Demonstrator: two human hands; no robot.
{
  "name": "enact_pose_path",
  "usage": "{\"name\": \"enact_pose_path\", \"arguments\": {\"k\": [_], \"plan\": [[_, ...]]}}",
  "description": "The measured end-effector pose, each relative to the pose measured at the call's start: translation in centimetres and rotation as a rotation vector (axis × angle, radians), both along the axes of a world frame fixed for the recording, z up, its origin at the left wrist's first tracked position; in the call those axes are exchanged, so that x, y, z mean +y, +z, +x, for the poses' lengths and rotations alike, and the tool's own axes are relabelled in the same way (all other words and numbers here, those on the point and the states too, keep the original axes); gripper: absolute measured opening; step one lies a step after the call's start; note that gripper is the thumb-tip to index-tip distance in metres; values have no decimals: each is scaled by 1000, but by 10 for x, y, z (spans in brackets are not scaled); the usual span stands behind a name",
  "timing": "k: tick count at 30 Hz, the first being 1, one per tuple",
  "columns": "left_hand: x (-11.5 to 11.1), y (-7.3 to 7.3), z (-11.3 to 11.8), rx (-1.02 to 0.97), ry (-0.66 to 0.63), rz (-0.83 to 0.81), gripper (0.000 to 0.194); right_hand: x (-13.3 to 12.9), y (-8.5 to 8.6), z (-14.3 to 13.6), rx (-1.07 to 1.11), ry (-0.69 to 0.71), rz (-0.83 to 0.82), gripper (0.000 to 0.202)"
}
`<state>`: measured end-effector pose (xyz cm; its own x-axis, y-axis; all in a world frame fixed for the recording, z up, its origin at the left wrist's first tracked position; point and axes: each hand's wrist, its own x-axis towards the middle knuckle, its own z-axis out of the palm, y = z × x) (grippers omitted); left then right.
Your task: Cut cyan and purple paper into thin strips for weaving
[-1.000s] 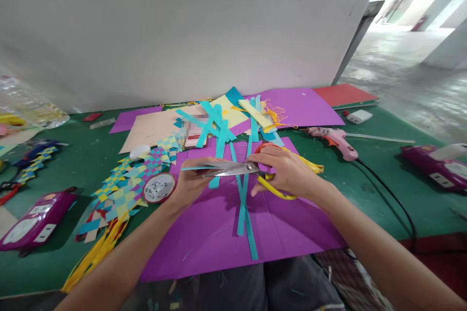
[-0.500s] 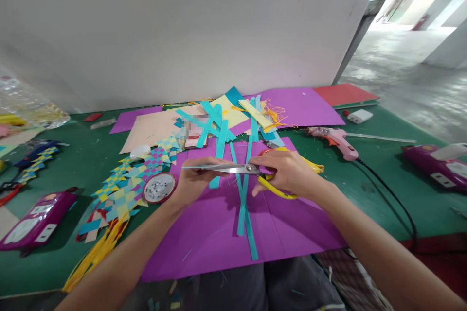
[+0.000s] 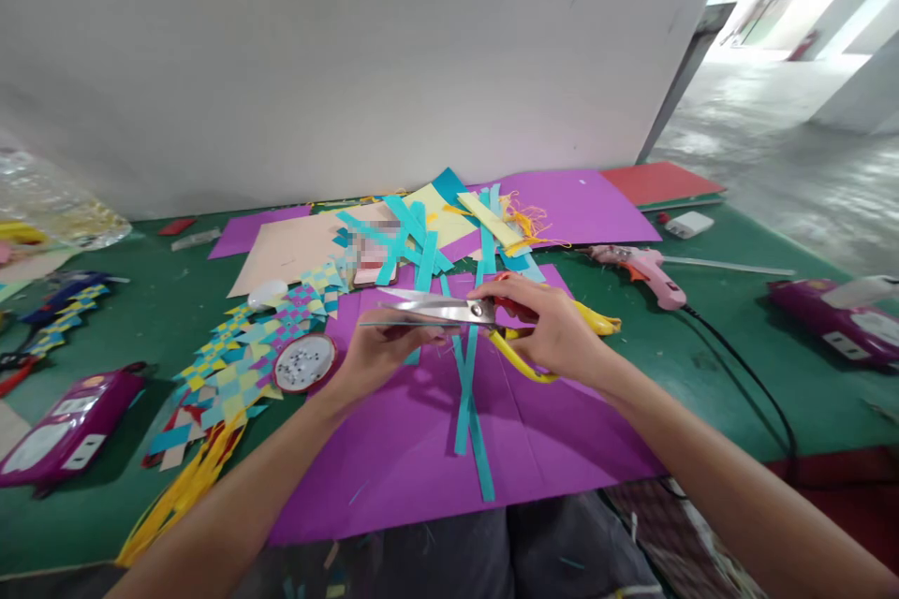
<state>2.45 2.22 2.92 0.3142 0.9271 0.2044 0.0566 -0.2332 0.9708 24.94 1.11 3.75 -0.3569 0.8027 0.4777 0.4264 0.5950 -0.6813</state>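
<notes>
My right hand (image 3: 562, 328) is closed around the handles of scissors (image 3: 449, 309), whose grips are yellow and red. The steel blades point left, slightly apart, just above the fingers of my left hand (image 3: 383, 346). Pinched in that left hand is a thin teal paper strip (image 3: 393, 325), seen almost edge-on; part of it is hidden by fingers and blades. Below the scissors, two long teal strips (image 3: 480, 449) lie crossed on a purple sheet (image 3: 407, 459). More teal strips (image 3: 425, 262) are heaped behind, over a phone-like object partly blurred out.
Left of the sheet are a round dish of small black-and-white pieces (image 3: 305, 363), woven paper pieces (image 3: 243, 360) and yellow strands (image 3: 186, 487). A pink glue gun (image 3: 656, 276) trails its black cord on the right. Purple power sockets (image 3: 70, 426) sit at left and right; a pale panel (image 3: 351, 65) rises behind.
The scissors have risen slightly and their blades have parted, with red grip now showing under my right fingers. My left hand stays about where it was, still pinching the strip.
</notes>
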Motion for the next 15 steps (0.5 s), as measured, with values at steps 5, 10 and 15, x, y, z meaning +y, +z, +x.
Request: {"name": "enact_pose_path", "arguments": {"k": [5, 10, 15], "plan": [[4, -4, -9, 10, 113, 54, 15, 0, -1, 2, 23, 9, 132, 50], [6, -5, -15, -13, 65, 157, 10, 4, 1, 10, -95, -57, 171, 39], [8, -11, -18, -20, 32, 256, 12, 7, 0, 13, -288, 10, 236, 60]]}}
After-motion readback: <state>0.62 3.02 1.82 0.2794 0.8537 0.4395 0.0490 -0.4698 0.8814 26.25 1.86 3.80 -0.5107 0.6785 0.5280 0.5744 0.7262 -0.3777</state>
